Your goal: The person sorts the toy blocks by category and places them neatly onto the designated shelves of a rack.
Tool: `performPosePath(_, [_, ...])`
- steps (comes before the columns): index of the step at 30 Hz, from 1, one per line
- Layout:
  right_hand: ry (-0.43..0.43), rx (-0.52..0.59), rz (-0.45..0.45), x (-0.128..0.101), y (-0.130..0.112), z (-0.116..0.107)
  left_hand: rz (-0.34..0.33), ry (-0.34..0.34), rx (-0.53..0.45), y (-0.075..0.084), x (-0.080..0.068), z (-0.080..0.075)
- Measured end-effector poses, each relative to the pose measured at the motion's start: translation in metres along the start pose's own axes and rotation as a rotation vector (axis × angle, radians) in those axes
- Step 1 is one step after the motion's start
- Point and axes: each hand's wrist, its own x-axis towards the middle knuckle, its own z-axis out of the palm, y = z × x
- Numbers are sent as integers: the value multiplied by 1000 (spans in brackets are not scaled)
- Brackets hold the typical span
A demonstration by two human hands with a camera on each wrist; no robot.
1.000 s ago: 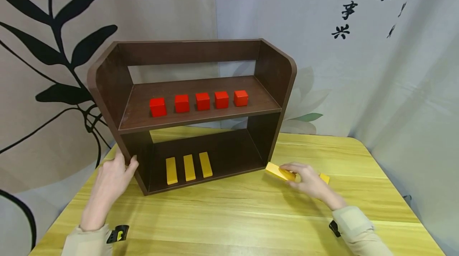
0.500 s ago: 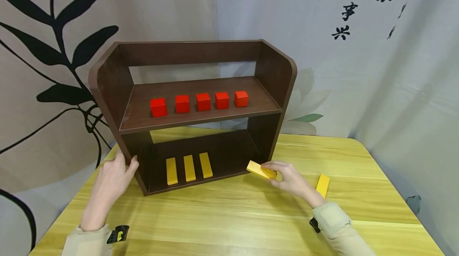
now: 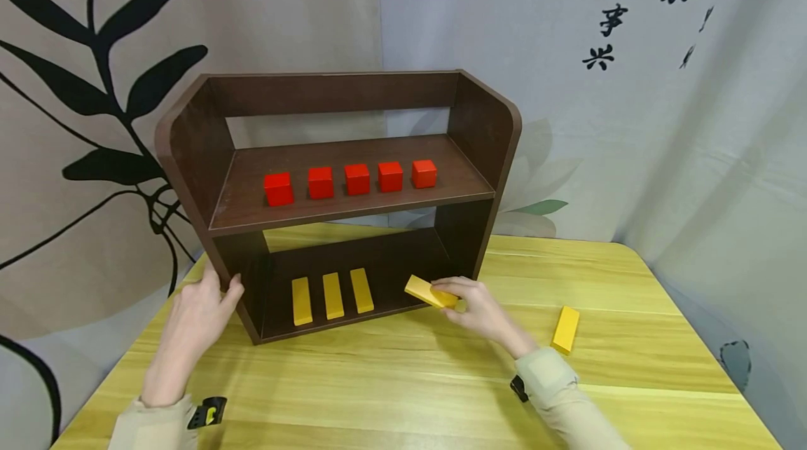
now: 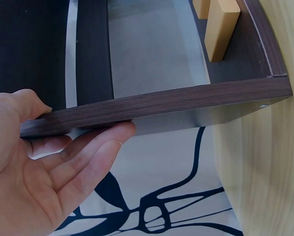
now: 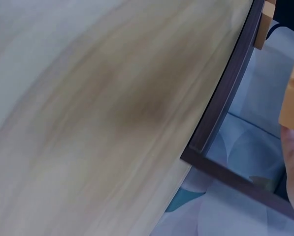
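My left hand (image 3: 197, 317) grips the left side panel of a dark brown two-tier shelf (image 3: 334, 82), thumb on one face and fingers on the other in the left wrist view. A yellow rectangular block (image 3: 429, 291) is pinched between the thumb and fingers of my right hand (image 3: 476, 310), at the front edge of the lower tier, near its right end. Three similar yellow blocks (image 3: 333, 295) stand in a row on the lower tier, to the left of the held one. On the upper tier is a row of several red cubes (image 3: 356, 179).
Another yellow block (image 3: 565, 330) lies on the wooden table (image 3: 353, 394), right of my right forearm. The shelf's right side panel (image 3: 488, 127) rises beyond my right hand. Printed curtains (image 3: 567, 99) hang behind the table.
My right hand has moved left with the yellow block, from beside the shelf's right end to the lower tier's front edge. The block on the table now shows fully. My left hand stays put.
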Motion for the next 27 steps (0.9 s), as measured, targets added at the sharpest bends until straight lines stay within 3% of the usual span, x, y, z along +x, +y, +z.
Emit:
performPosePath(12, [-74, 50, 45, 18, -6, 19, -1, -2, 4, 0, 0, 0])
performPosePath(27, [-165, -27, -24, 33, -7, 43, -2, -1, 9, 0, 0, 0])
